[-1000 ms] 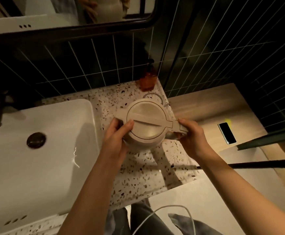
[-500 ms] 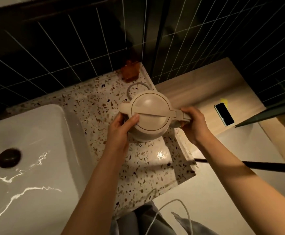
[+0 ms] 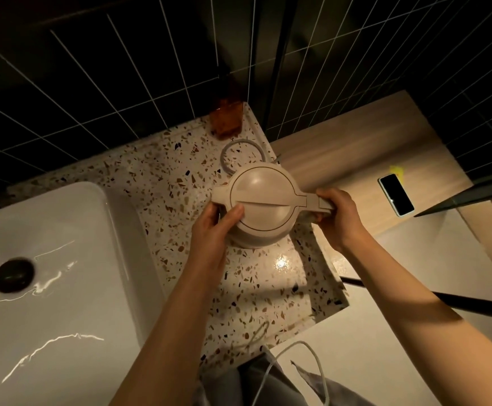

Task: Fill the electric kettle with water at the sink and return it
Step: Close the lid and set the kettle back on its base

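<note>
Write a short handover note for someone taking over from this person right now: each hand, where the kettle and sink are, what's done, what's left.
Right hand: closed on the kettle handle.
Left hand: gripping the kettle's spout side, thumb on the shut lid.
Kettle: upright over the speckled counter, right of the sink; a grey cord loops behind it.
Done: kettle is away from the sink; water level not visible.
Left: set it down and release.

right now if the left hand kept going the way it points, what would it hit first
The left hand already touches the kettle; past that, probably the grey cord and amber bottle, though depth is unclear.
</note>
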`<action>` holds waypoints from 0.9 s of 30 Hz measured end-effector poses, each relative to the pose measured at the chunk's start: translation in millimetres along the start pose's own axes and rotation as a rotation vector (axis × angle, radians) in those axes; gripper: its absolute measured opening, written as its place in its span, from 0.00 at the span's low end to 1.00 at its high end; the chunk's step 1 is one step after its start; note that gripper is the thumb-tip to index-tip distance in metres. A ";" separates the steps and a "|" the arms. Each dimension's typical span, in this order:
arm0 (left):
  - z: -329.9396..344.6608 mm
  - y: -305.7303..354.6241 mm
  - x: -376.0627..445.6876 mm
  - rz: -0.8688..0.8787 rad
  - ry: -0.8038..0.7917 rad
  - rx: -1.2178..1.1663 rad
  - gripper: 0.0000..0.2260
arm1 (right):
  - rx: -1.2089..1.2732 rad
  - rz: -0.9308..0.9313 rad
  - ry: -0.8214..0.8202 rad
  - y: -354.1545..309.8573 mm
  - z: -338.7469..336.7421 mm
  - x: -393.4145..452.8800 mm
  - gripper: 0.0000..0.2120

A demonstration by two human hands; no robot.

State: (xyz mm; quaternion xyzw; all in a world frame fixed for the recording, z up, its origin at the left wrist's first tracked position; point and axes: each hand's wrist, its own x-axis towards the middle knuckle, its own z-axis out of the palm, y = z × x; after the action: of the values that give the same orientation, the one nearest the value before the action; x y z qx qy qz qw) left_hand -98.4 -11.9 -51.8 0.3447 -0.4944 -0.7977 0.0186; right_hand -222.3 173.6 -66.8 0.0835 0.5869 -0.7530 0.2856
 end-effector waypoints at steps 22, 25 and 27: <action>-4.9 -3.8 -6.4 0.051 0.067 0.091 0.19 | -0.524 -0.245 0.108 -2.3 0.7 -7.0 0.12; -0.9 -5.0 -8.5 0.042 0.095 0.094 0.21 | -0.676 -0.381 0.125 -2.8 4.9 -25.2 0.09; 3.8 -6.0 -13.7 0.042 0.132 0.114 0.22 | -0.742 -0.393 0.134 1.0 7.2 -37.2 0.14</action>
State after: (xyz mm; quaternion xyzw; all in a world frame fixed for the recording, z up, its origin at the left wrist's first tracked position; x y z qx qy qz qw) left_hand -88.3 -0.8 -48.3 0.3867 -0.5440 -0.7431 0.0481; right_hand -189.6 179.0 -48.3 -0.0893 0.8401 -0.5239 0.1086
